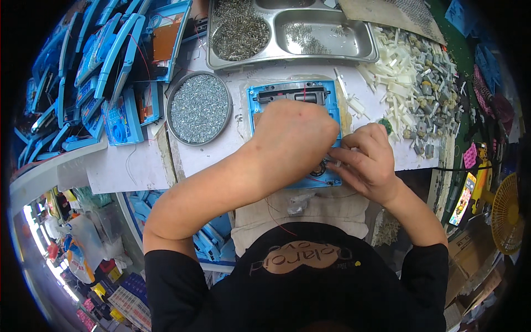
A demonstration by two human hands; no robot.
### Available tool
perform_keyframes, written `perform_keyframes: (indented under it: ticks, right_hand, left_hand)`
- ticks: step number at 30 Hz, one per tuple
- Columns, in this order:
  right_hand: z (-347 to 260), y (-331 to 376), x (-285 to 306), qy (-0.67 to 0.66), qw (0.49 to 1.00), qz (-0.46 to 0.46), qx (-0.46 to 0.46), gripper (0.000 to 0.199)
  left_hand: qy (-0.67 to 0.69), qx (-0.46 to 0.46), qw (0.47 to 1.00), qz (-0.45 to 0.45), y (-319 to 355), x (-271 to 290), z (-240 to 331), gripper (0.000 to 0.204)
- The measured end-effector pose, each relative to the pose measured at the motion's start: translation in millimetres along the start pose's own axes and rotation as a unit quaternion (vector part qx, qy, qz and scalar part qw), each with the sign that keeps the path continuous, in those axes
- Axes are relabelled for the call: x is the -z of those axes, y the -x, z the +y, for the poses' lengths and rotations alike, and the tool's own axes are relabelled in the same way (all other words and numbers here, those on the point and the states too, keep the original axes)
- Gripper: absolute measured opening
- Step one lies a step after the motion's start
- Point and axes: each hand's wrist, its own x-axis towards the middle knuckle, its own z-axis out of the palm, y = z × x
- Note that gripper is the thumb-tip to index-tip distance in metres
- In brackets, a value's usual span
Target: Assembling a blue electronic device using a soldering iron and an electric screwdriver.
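The blue casing (332,99) lies on the white worktop (141,166), straight in front of the person and mostly beneath the hands. The likeliest trouble is a wire snagged or trapped under a part, since a thin red wire (305,91) crosses its top edge and the fingers work in a crowded space; a small piece could also slip inside unseen, because the left hand (296,133) blocks much of the view. The casing looks shallow and open, bright blue at the rim, with a long black part (293,97) along the far end and a dark round part (318,167) near the close end. The left hand is curled over it, fingertips hidden, so its grip cannot be told. The right hand (368,163) has thumb and fingers drawn close at the right edge; whether they pinch anything is unclear. Beyond lie a round dish (199,143) of small metal pieces and a pile of white plastic pieces (395,83), whose loose bits might stray into the casing if knocked.
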Motion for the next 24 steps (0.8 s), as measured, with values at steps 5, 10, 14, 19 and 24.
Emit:
perform_keyframes:
  ticks: [5, 10, 14, 19, 24]
  right_hand:
    - [2, 1, 0, -0.005, 1.0, 0.0, -0.006, 0.039]
    - [-1, -1, 2, -0.006, 1.0, -0.003, -0.019, 0.037]
    - [3, -5, 3, -0.031, 0.998, -0.008, -0.048, 0.034]
    - [14, -13, 3, -0.113, 0.99, -0.021, -0.083, 0.028]
    - [19, -11, -4, -0.126, 0.988, -0.028, -0.081, 0.026]
  left_hand:
    - [-0.002, 0.008, 0.999, -0.036, -3, 3, 11, 0.009]
    - [0.039, 0.01, 0.995, 0.086, 9, -6, 7, 0.012]
    - [0.156, 0.05, 0.966, 0.201, 38, -19, -11, 0.01]
    - [0.24, 0.107, 0.925, 0.274, 52, -40, -7, 0.011]
    - [0.233, 0.098, 0.922, 0.293, 50, -44, -9, 0.012]
